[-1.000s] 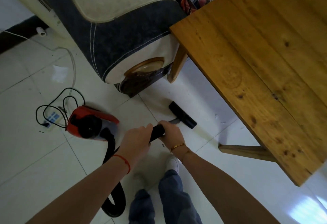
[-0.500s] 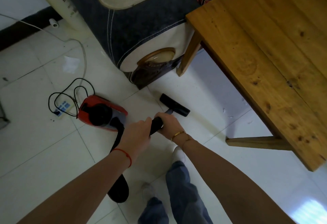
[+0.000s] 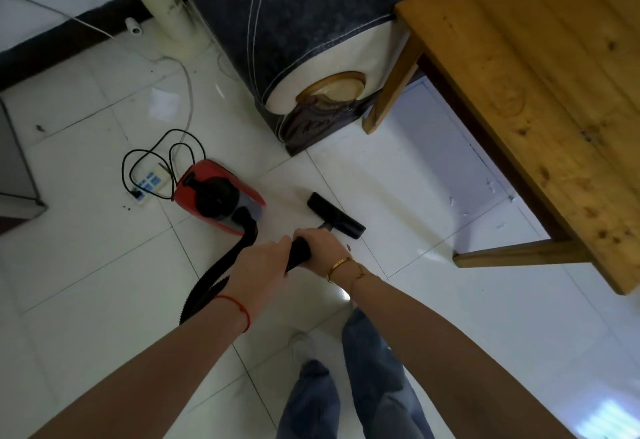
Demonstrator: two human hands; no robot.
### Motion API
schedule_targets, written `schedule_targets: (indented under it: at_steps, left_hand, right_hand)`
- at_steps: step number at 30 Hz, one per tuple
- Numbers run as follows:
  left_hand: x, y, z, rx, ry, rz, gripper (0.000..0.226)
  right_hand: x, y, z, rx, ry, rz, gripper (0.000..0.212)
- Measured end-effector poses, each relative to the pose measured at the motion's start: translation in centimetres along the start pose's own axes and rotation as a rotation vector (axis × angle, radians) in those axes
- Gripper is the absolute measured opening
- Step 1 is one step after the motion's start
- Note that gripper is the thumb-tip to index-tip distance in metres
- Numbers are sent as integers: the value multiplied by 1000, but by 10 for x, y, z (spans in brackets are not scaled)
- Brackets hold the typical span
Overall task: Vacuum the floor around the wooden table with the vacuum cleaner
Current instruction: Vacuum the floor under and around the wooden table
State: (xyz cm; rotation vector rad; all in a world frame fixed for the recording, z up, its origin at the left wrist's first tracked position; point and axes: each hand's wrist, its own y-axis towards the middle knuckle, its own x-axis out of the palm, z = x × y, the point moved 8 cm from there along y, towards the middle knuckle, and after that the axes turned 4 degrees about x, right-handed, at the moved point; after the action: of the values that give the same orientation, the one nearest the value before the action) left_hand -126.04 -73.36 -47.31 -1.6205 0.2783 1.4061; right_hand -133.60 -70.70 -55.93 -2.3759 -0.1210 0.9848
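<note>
A red and black vacuum cleaner sits on the white tiled floor, left of centre. Its black hose curves back toward me. Both hands grip the black wand: my left hand nearer me, my right hand further down it. The black floor nozzle lies flat on the tiles just beyond my hands. The wooden table fills the upper right, with small white scraps on the floor under its edge.
A dark blue and cream sofa arm stands behind the nozzle, touching the table's leg. A power strip with looped black cord lies left of the vacuum. A white heater stands at the back wall. My legs are below.
The nozzle has slid left, away from the table and toward the vacuum body. My view has shifted, so the sofa and table sit further right in the frame.
</note>
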Motion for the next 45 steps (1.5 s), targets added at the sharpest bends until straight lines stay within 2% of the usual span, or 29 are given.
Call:
schedule_targets:
  at_steps: [5, 12, 20, 26, 33, 45]
  left_hand:
    - [3, 18, 4, -19, -59, -24, 27]
    - [-12, 84, 20, -55, -119, 17, 29]
    - [-40, 161, 38, -82, -142, 42, 32]
    - [-53, 185, 40, -99, -163, 39, 33]
    - [-44, 159, 44, -28, -153, 17, 33]
    - [10, 49, 75, 230, -35, -78, 28]
  right_hand:
    - [-11, 11, 14, 7, -10, -1, 16]
    - [-64, 52, 50, 2, -62, -7, 14]
    - [-130, 101, 85, -17, -120, -16, 18]
    - [-151, 116, 91, 2, -124, -40, 23]
    - [-130, 86, 88, 53, -69, -36, 22]
    - [-33, -32, 87, 197, 63, 99, 17]
